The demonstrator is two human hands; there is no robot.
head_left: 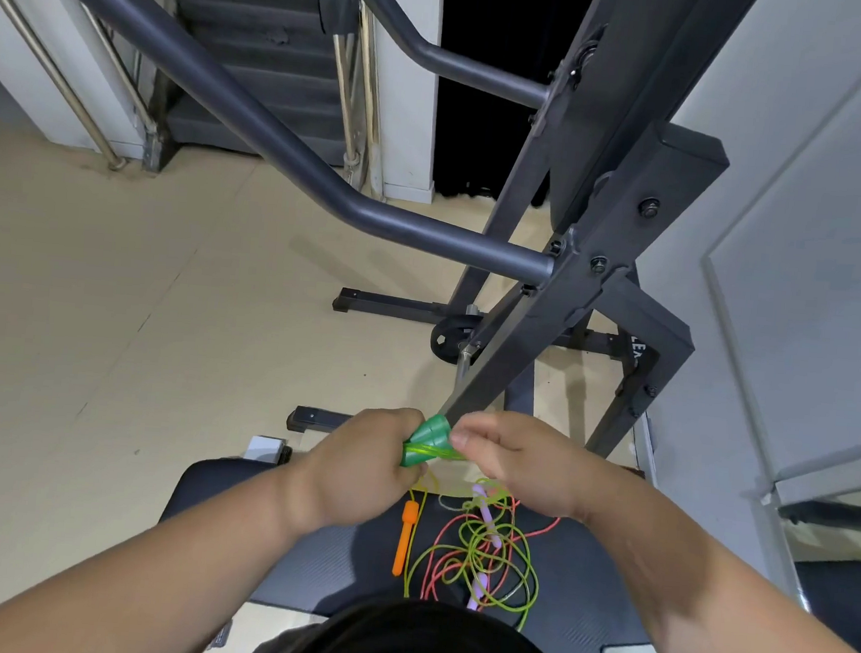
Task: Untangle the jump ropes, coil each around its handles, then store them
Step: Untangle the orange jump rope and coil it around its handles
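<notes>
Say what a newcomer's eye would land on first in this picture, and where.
At centre, the left hand grips green handles; the right hand pinches the green rope wound round them. Below, a bright tangle of ropes lies on the black bench, an orange handle beside it. A grey frame towers upper right.
</notes>
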